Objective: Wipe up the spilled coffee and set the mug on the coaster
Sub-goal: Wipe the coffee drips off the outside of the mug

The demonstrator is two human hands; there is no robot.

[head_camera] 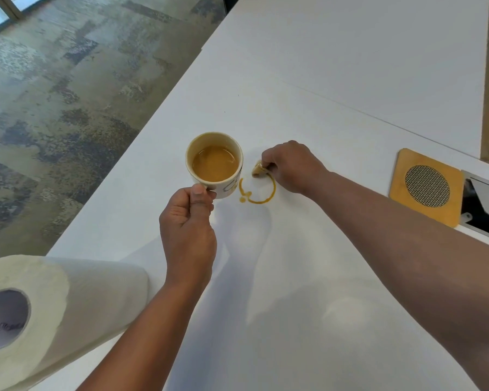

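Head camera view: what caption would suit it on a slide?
Left hand holds coffee mug while right hand wipes ring-shaped spill with tissue.

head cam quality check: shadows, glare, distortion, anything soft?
Head view: soft arm shadows fall on the white table below the left hand and right hand; faint bright patch near the bottom right, no harsh glare; wide-angle bending shows at the table edges and the paper towel roll; mug and coffee ring read clearly.
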